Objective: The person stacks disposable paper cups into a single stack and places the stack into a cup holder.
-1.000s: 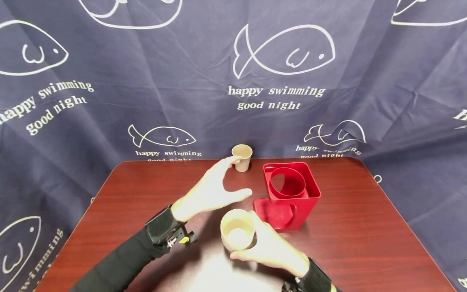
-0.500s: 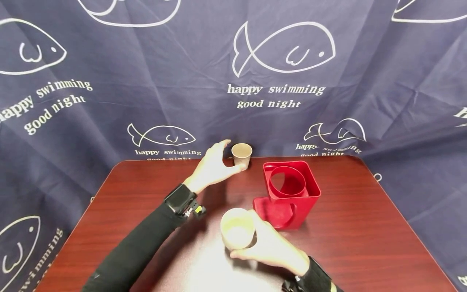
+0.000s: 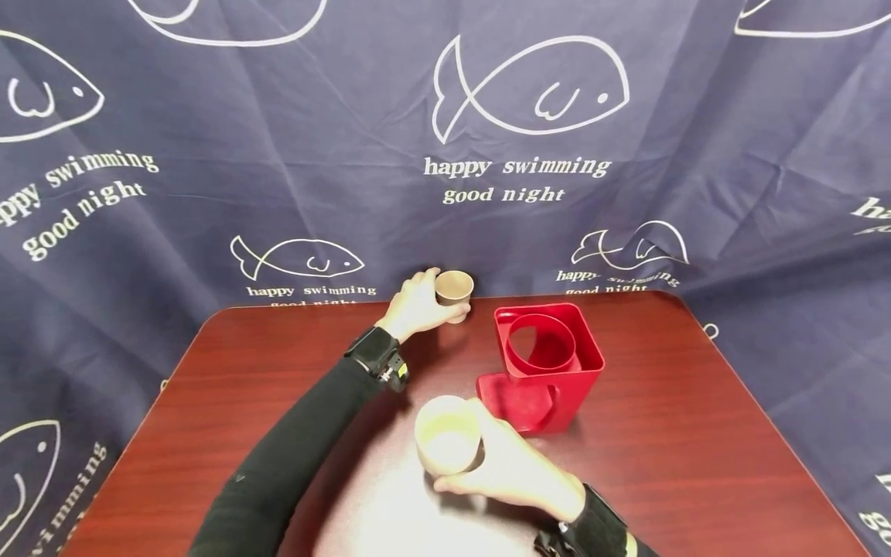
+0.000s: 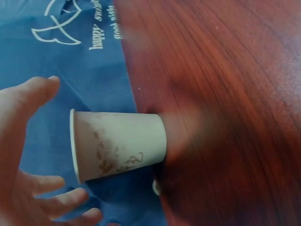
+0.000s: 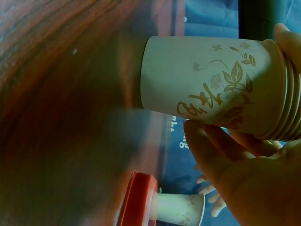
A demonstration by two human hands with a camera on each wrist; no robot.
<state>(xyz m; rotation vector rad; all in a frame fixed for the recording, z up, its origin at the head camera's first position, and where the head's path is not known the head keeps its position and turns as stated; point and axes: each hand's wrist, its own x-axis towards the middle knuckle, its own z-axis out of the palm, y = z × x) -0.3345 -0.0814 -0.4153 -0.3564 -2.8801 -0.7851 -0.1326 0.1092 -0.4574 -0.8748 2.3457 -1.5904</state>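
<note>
My right hand (image 3: 522, 468) grips a stack of paper cups (image 5: 211, 84) upright near the front middle of the table. In the right wrist view several nested rims show, and the outer cup bears a brown leaf print and writing. At the back edge of the table stands a paper cup (image 3: 455, 288) with a similar print. My left hand (image 3: 416, 305) is spread at this cup's left side, thumb in front. In the left wrist view the thumb and fingers stand apart on either side of the cup's rim (image 4: 73, 146), not closed on it.
A red plastic holder (image 3: 581, 375) with a round ring at its top and a low tray stands to the right, close beyond my right hand. A dark blue fish-print cloth (image 3: 334, 155) hangs behind the brown wooden table (image 3: 668, 433).
My left hand has reached farther back and right, past the cup stack, to the cup at the back edge. My right hand holds the stack in the same place.
</note>
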